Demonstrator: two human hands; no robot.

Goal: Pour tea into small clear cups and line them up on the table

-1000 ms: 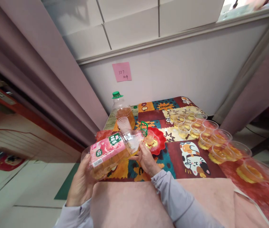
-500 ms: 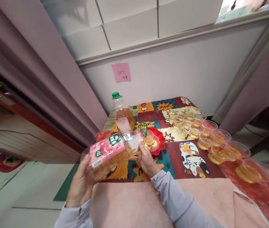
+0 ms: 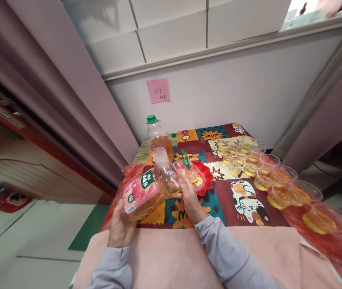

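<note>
The bottle (image 3: 146, 190) was clear, glossy plastic with a shiny pink film label. The small cup (image 3: 192, 173) was thin, clear plastic. The red dish (image 3: 206, 180) looked like glossy plastic. The printed counter cloth (image 3: 243, 200) was matt, and the pink note (image 3: 158, 90) was matt paper.

A home room, patterned cloth-covered table (image 3: 219, 132) against a panelled wall (image 3: 219, 88), curtains (image 3: 68, 100), tiled floor (image 3: 23, 233)

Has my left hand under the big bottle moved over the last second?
Yes. The left hand, gripping the base of the bottle, has shifted right, closer to the red plate.
</note>
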